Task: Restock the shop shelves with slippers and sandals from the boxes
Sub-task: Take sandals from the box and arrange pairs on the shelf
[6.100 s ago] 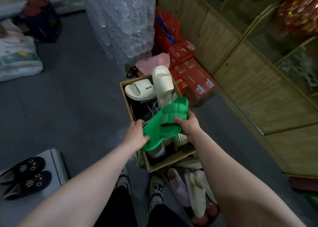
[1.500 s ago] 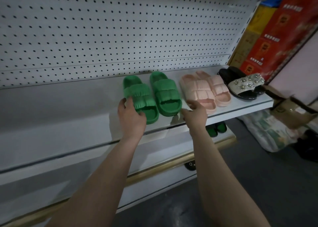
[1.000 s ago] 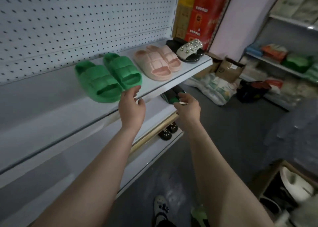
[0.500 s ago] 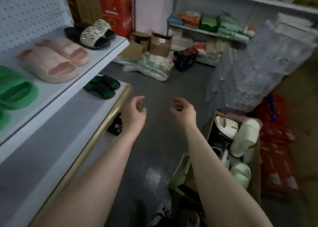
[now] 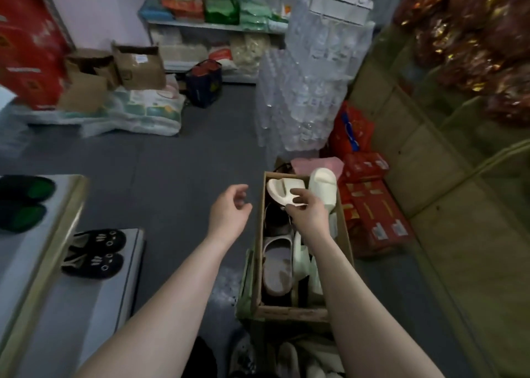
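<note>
An open cardboard box (image 5: 286, 310) of slippers stands on the floor in front of me. At its far end lies a white slide slipper (image 5: 279, 189), and my right hand (image 5: 308, 212) curls its fingers round the near edge of that slipper. A second white slipper (image 5: 322, 185) stands upright beside it. A grey slipper (image 5: 276, 265) lies lower in the box. My left hand (image 5: 229, 209) hovers left of the box over the floor, fingers loosely curled and holding nothing.
Shelf tiers at the left carry black slippers with paw prints (image 5: 94, 253) and a black-and-green pair (image 5: 23, 201). Shrink-wrapped bottles (image 5: 304, 90), red cartons (image 5: 375, 214) and a wooden counter (image 5: 447, 205) crowd the right. Sacks and cardboard boxes (image 5: 137, 67) lie at the back.
The green slippers were left on the shelf. I turned from the shelf to the box; my right hand reached in and took hold of the white slipper.
</note>
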Demonstrator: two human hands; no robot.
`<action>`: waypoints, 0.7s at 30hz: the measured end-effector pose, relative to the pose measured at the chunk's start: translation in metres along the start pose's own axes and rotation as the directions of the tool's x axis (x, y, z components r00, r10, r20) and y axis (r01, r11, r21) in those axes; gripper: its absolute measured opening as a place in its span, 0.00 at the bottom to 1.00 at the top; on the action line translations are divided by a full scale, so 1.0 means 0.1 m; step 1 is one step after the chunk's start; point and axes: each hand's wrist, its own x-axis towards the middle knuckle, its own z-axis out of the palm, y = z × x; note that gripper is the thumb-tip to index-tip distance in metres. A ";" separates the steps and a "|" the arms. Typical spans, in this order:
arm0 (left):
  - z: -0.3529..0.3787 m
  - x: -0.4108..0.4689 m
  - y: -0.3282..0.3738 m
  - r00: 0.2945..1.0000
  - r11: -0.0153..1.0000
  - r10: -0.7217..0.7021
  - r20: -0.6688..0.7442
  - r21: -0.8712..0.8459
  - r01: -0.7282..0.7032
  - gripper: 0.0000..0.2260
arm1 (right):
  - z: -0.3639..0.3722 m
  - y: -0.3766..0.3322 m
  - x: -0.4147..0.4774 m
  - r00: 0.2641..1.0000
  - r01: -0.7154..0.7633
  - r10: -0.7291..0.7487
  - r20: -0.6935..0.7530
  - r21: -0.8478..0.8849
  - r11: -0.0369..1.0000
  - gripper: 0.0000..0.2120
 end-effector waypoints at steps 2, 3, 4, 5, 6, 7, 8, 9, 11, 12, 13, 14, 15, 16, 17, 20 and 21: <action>0.16 0.11 0.03 0.998 1.000 -0.007 0.057 0.025 0.005 0.18 | -0.09 0.18 0.07 0.997 -0.064 0.065 -0.035 0.016 0.998 0.18; 0.24 0.18 0.03 0.997 0.999 -0.007 0.083 0.034 0.005 0.18 | -0.13 0.25 0.10 0.994 -0.095 0.096 -0.052 0.014 0.995 0.17; 0.31 0.25 0.02 0.994 0.999 -0.007 0.111 0.040 0.003 0.18 | -0.16 0.32 0.13 0.989 -0.131 0.133 -0.068 0.025 0.991 0.17; 0.38 0.33 0.01 0.990 0.999 -0.007 0.139 0.049 0.000 0.18 | -0.18 0.39 0.16 0.982 -0.171 0.174 -0.077 0.044 0.984 0.16; 0.45 0.42 0.01 0.986 0.998 -0.007 0.166 0.059 -0.003 0.18 | -0.20 0.45 0.20 0.973 -0.207 0.213 -0.086 0.073 0.976 0.16; 0.53 0.52 0.00 0.981 0.998 -0.007 0.193 0.070 -0.006 0.18 | -0.21 0.50 0.24 0.963 -0.244 0.252 -0.097 0.091 0.966 0.16; 0.60 0.62 0.00 0.975 0.997 -0.009 0.222 0.077 -0.008 0.18 | -0.22 0.56 0.29 0.950 -0.279 0.290 -0.112 0.105 0.955 0.16; 0.67 0.71 0.00 0.968 0.997 -0.009 0.251 0.081 -0.012 0.19 | -0.23 0.61 0.35 0.937 -0.310 0.323 -0.130 0.111 0.944 0.17; 0.81 0.91 0.01 0.949 0.995 -0.007 0.315 0.095 -0.024 0.19 | -0.22 0.72 0.48 0.910 -0.359 0.378 -0.173 0.129 0.924 0.17; 0.87 1.02 0.01 0.938 0.994 -0.004 0.347 0.107 -0.036 0.18 | -0.22 0.77 0.56 0.894 -0.383 0.404 -0.195 0.134 0.914 0.17; 0.93 1.14 0.01 0.926 0.991 -0.003 0.378 0.123 -0.047 0.18 | -0.21 0.81 0.63 0.876 -0.413 0.433 -0.211 0.135 0.901 0.17; 0.99 1.26 0.01 0.913 0.989 -0.007 0.407 0.139 -0.054 0.18 | -0.19 0.84 0.71 0.860 -0.439 0.461 -0.219 0.141 0.887 0.17; 1.04 1.39 0.01 0.902 0.986 -0.014 0.432 0.156 -0.059 0.18 | -0.17 0.86 0.79 0.843 -0.466 0.489 -0.225 0.152 0.872 0.17; 1.08 1.52 0.00 0.891 0.983 -0.022 0.453 0.170 -0.063 0.18 | -0.15 0.87 0.88 0.824 -0.490 0.517 -0.231 0.169 0.855 0.17; 1.12 1.64 -0.01 0.882 0.981 -0.029 0.471 0.182 -0.065 0.19 | -0.12 0.89 0.97 0.802 -0.514 0.547 -0.238 0.189 0.836 0.18; 1.22 2.00 -0.08 0.851 0.971 -0.053 0.523 0.226 -0.079 0.20 | -0.04 0.96 1.29 0.738 -0.575 0.629 -0.245 0.259 0.776 0.19; 1.25 2.11 -0.10 0.840 0.965 -0.063 0.540 0.248 -0.087 0.20 | -0.01 0.98 1.41 0.716 -0.598 0.656 -0.241 0.274 0.753 0.19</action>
